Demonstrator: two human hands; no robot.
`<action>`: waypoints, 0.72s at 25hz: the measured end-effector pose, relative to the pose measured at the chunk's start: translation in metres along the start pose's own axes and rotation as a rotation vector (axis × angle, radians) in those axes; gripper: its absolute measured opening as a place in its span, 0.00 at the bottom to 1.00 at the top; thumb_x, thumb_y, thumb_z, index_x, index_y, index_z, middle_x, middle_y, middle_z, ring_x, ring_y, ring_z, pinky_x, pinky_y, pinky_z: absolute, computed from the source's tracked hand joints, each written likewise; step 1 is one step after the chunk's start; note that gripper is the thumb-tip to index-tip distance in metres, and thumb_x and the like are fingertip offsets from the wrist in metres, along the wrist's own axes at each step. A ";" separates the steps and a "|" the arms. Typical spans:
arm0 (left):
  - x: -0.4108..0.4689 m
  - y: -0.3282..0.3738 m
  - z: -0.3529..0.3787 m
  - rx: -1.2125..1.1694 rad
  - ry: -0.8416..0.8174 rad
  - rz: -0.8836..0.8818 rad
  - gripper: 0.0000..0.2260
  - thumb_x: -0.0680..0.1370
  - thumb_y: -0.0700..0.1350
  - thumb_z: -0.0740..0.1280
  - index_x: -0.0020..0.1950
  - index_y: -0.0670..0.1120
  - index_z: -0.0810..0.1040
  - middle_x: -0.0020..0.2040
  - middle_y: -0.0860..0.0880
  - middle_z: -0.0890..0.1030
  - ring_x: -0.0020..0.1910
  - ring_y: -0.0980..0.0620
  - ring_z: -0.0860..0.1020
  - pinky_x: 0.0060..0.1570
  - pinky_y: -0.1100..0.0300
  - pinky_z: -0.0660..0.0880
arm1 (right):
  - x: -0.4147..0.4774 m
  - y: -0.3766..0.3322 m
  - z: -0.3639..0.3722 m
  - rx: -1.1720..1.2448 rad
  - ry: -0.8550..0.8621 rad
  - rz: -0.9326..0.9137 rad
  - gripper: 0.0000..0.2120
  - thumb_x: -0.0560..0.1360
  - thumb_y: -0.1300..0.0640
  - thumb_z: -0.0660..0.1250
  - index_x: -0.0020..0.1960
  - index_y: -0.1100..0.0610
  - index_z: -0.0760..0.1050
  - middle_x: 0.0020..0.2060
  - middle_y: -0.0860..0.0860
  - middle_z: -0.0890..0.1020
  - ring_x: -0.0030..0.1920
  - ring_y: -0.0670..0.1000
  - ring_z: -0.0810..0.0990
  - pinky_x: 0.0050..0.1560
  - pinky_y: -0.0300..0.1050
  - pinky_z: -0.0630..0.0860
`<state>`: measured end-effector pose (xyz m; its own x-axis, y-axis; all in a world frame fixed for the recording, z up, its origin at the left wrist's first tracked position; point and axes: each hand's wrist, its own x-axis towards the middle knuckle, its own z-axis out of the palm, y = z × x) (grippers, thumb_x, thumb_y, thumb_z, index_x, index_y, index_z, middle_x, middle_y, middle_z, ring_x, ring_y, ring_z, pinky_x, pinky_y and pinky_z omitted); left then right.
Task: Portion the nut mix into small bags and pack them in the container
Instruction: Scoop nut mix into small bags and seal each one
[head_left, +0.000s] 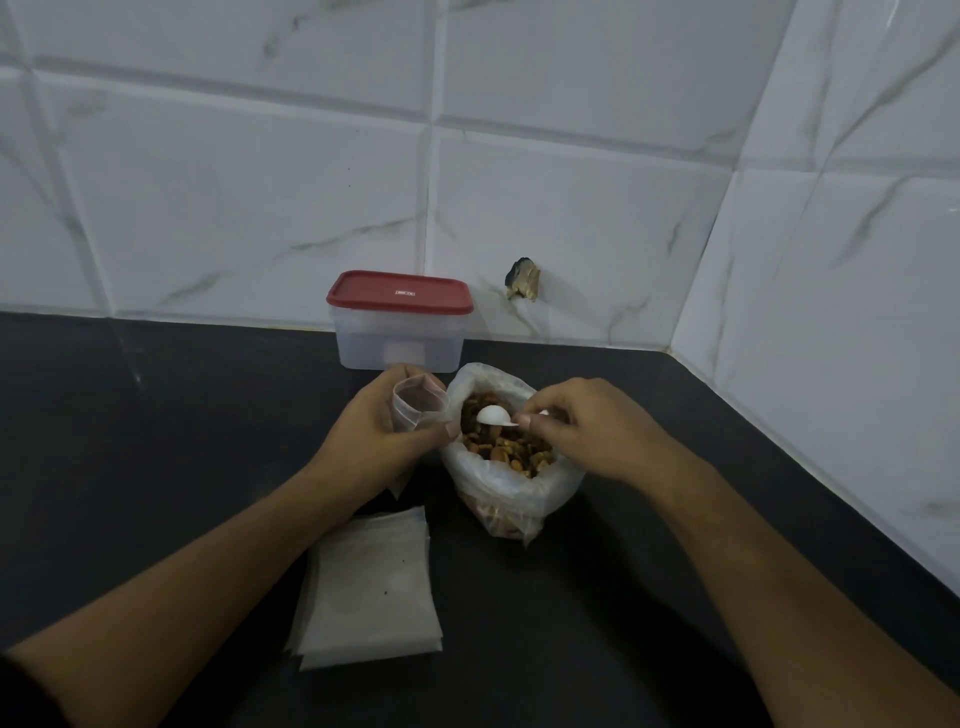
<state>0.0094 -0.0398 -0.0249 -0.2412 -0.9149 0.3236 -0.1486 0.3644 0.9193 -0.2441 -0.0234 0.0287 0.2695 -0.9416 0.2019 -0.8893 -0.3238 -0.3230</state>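
- Head view: the scooping step is being worked, by the look of it; no filled bags are being seen anywhere.
- Small bag is being held upright by the left hand: fingers curled round the back, thumb pressing the front, mouth being held open. It is sitting just beside the left rim of the big bag.
- Spoon is being pinched at the handle by the right hand, between thumb and fingertips. The white bowl is being held over the nut mix, inside the big bag's mouth. Whether it is loaded cannot be told.
- Big bag is standing open on the counter, between the hands.
- Container is standing behind, against the wall, red lid on.
- Stack of flat bags is lying by the left forearm.
- Next move, as judged: a scoop is to be carried left and tipped into the small bag. The mouth is narrow and floppy, so it is needing to be held wide.
- The lid is needing to be removed before packing.
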 end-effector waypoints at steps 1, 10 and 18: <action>0.000 0.000 0.000 0.005 0.000 -0.003 0.16 0.72 0.48 0.79 0.58 0.55 0.81 0.57 0.52 0.84 0.59 0.48 0.82 0.61 0.38 0.79 | 0.000 -0.002 0.001 0.054 -0.006 -0.014 0.10 0.83 0.48 0.65 0.53 0.48 0.85 0.34 0.42 0.79 0.34 0.42 0.76 0.37 0.41 0.70; 0.001 0.001 0.001 0.008 -0.010 -0.008 0.18 0.69 0.52 0.79 0.57 0.55 0.81 0.57 0.53 0.84 0.58 0.50 0.83 0.61 0.41 0.80 | -0.003 -0.004 0.007 0.793 -0.033 0.285 0.18 0.85 0.52 0.64 0.56 0.68 0.80 0.27 0.48 0.71 0.23 0.43 0.64 0.24 0.35 0.61; 0.000 0.002 0.001 -0.014 -0.007 -0.016 0.15 0.75 0.44 0.77 0.60 0.52 0.80 0.56 0.51 0.85 0.57 0.50 0.84 0.60 0.42 0.80 | -0.002 -0.001 0.000 0.982 -0.087 0.458 0.11 0.84 0.61 0.61 0.55 0.60 0.83 0.31 0.50 0.79 0.23 0.43 0.64 0.21 0.35 0.59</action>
<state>0.0083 -0.0395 -0.0235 -0.2459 -0.9193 0.3074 -0.1393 0.3474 0.9273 -0.2439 -0.0218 0.0285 0.0472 -0.9826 -0.1795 -0.2389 0.1634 -0.9572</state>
